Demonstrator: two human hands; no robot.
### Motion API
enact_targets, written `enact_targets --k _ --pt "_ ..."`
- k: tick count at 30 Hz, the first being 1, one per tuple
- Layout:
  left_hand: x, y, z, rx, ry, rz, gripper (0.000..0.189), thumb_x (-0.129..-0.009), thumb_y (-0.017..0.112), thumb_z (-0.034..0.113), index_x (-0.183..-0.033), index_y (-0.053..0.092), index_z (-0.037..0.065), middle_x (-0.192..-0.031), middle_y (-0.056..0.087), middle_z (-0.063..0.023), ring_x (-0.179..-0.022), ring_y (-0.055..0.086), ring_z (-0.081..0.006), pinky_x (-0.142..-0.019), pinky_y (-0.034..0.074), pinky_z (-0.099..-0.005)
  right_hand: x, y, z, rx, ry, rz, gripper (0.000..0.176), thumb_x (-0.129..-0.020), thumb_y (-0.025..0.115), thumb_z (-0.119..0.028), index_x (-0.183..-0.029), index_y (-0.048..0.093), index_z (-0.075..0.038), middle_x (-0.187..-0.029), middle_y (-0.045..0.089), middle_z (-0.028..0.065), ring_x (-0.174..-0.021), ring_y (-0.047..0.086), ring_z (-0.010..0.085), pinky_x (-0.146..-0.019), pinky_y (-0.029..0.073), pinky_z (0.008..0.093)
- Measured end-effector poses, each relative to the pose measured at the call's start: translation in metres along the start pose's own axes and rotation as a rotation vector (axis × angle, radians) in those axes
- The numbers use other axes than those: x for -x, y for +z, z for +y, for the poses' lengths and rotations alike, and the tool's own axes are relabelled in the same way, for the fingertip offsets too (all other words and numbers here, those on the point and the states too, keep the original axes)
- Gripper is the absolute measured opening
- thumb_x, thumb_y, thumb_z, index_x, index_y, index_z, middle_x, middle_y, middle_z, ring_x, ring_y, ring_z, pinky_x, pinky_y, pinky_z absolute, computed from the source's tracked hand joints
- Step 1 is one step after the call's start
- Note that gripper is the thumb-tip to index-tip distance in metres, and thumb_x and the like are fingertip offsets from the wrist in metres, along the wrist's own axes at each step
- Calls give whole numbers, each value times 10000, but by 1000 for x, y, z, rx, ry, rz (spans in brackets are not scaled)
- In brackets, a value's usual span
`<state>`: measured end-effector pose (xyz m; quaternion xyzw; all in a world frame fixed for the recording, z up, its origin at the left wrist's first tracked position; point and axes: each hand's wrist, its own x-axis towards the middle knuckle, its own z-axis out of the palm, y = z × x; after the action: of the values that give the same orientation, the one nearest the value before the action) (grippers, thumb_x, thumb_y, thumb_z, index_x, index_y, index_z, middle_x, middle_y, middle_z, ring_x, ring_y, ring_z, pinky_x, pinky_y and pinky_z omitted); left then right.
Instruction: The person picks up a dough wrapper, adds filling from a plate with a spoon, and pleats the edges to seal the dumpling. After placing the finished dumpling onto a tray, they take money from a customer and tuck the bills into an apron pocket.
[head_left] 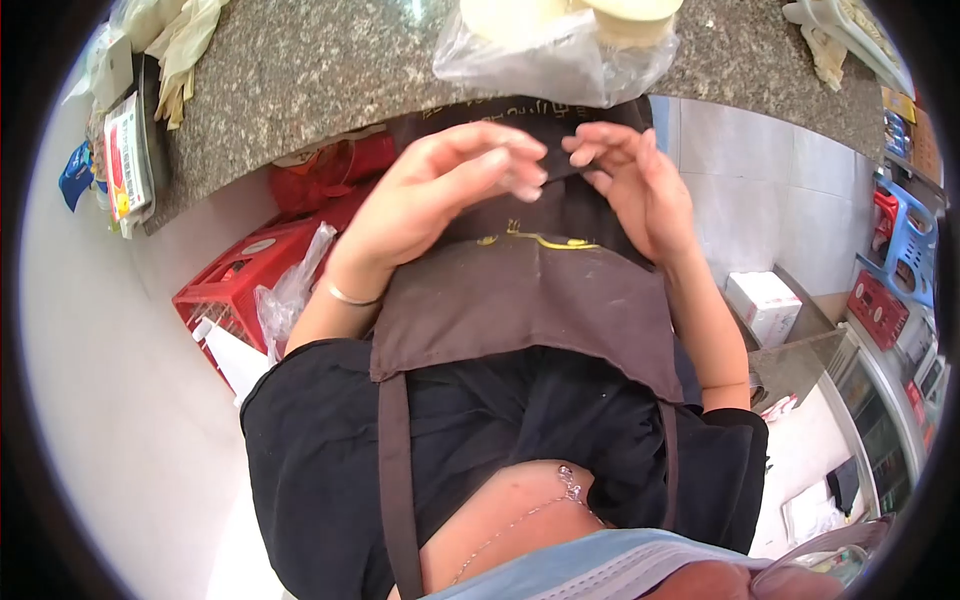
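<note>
My left hand (450,185) and right hand (645,185) hover apart, empty and half-open, fingers curved, near the plastic bag (540,68) ahead.

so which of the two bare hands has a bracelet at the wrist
The left hand: a thin, silvery, curved metal-looking bracelet circles its wrist; the right hand shows none.

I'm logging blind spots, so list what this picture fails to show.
All in the head view:
Pale items by the plastic bag: cut off by the top edge.
White box: writing too small; contents hidden by its sides.
Feet: hidden behind the apron.
</note>
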<state>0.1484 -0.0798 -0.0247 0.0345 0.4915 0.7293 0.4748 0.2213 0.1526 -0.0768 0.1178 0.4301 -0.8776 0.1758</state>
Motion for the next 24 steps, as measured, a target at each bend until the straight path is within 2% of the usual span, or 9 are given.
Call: enact_targets --k 6,8,10,14,16,18,19,22,24 --pt "-16 7 -37 215 163 64 399 -1015 377 333 -1228 506 22 -1163 598 -115 -1139 558 -263 -1021 408 -448 -6 11 6 -182 -195 -103 610 -1006 282 -501 -1191 545 17 -1068 624 117 -1181 493 232 -993 339 388" --pt "-12 10 -35 429 196 -45 397 -1004 414 353 -1148 566 15 -1094 640 -132 -1070 603 -249 -949 460 -372 -7 13 5 -223 -198 -95 620 -1005 269 -510 -1182 548 14 -1076 623 127 -1203 481 241 -999 338 400" --pt "-9 15 -39 420 159 31 466 -1013 346 407 -1145 564 16 -1065 646 -139 -1067 601 -265 -951 448 -383 -8 15 6 -306 -255 -184 632 -1003 249 -520 -1172 552 8 -1085 620 139 -1230 460 252 -1007 336 419" --pt "-18 10 -57 536 330 133 533 -1019 271 442 -1099 581 16 -925 664 -148 -1043 602 -302 -969 404 -413 0 16 19 -291 -305 -210 624 -1005 254 -515 -1147 554 13 -1087 616 150 -1207 482 267 -1004 347 441" --pt "-23 4 -66 442 541 -77 572 -1014 226 478 -1120 603 60 -905 637 -87 -1063 560 -318 -1029 338 -487 9 8 25 -260 -319 -247 608 -1007 272 -498 -1102 580 17 -1049 627 149 -1182 500 272 -1019 344 429" --pt "-24 5 -71 433 563 -77 601 -1010 217 494 -1091 609 45 -859 622 -91 -1036 560 -327 -1036 325 -497 24 6 24 251 -267 -349 565 -1010 311 -458 -1031 612 21 -1000 642 132 -1160 510 268 -1029 341 396" --pt "-24 5 -71 452 565 -94 607 -1009 217 497 -1085 606 38 -860 622 -99 -1044 559 -328 -1036 325 -496 35 16 24 341 -212 -326 519 -1008 350 -417 -971 630 18 -965 651 112 -1135 519 262 -1004 359 377" --pt "-25 4 -74 481 577 -138 627 -1000 223 520 -1079 595 22 -869 619 -119 -1076 551 -345 -1034 330 -499 47 17 29 407 -144 -443 447 -1020 363 -328 -965 617 36 -992 648 112 -1085 542 221 -944 407 355" --pt "-23 5 -73 507 574 -133 644 -989 228 546 -1083 585 19 -885 620 -125 -1097 543 -364 -1029 336 -507 54 21 25 459 -140 -393 368 -1007 395 -255 -975 617 36 -995 649 119 -1027 576 215 -909 433 340"
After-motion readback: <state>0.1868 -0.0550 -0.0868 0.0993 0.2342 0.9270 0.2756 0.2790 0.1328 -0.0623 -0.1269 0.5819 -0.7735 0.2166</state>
